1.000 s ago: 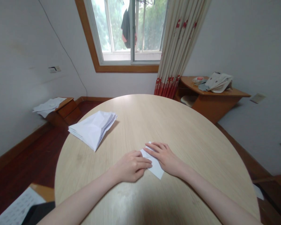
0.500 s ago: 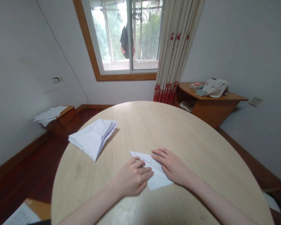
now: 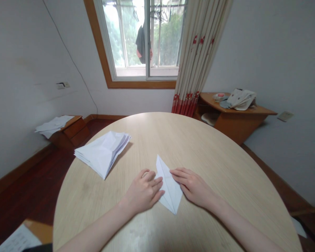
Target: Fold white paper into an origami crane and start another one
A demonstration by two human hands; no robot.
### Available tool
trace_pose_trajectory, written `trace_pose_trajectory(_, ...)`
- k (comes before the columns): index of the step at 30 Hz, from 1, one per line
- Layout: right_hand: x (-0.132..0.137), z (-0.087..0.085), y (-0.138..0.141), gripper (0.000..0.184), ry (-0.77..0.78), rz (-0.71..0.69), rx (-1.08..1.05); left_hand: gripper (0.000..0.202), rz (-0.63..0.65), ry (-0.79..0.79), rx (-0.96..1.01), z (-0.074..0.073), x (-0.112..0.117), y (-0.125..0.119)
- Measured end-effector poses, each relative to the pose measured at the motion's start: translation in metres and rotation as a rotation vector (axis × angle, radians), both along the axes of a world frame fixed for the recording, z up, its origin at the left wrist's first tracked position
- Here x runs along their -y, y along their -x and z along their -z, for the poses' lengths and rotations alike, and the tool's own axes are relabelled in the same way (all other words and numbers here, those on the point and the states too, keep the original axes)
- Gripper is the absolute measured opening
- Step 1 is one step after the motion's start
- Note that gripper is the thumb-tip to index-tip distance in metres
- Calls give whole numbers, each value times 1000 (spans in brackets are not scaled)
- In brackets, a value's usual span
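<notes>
A folded white paper (image 3: pixel 168 185), a long pointed shape, lies on the round wooden table (image 3: pixel 199 147) in front of me, its tip pointing away. My left hand (image 3: pixel 144 190) rests on its left edge, fingers stretched flat and pressing the paper. My right hand (image 3: pixel 193 187) lies flat on the paper's right edge, fingers extended too. A stack of folded white papers (image 3: pixel 102 152) sits on the table to the left, beyond my left hand.
A low wooden cabinet (image 3: pixel 69 127) with loose sheets stands by the left wall. At the right, a wooden side table (image 3: pixel 236 117) carries a bag and small items. A curtain (image 3: pixel 199 52) hangs beside the window. More paper lies at bottom left.
The folded paper has been turned so its point faces away from me. Both hands shifted with it and now lie flat on its two sides.
</notes>
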State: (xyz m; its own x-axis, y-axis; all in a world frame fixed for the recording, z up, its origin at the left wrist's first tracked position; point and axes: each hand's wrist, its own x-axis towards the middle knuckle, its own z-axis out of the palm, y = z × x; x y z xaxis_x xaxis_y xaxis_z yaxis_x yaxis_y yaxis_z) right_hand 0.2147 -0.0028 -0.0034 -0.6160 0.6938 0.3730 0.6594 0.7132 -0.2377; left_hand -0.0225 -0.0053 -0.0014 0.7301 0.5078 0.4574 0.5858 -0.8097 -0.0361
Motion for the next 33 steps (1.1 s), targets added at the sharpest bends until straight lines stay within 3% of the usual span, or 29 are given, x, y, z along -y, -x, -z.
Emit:
trace_pose_trajectory(7, 2, 1, 0, 42, 6, -26, 2, 30, -81, 8, -4, 2, -3, 1)
trace_pose_trajectory(15, 4, -7, 1, 49, 98, -113, -14, 31, -124, 183, 15, 2, -8, 4)
trace_pose_trajectory(24, 10, -7, 11, 45, 125, -257, -136, 32, -26, 179, -37, 10, -15, 12)
trace_pose_trajectory(33, 9, -2, 14, 32, 86, -202, -196, 27, 30, 275, 73, 14, -17, 10)
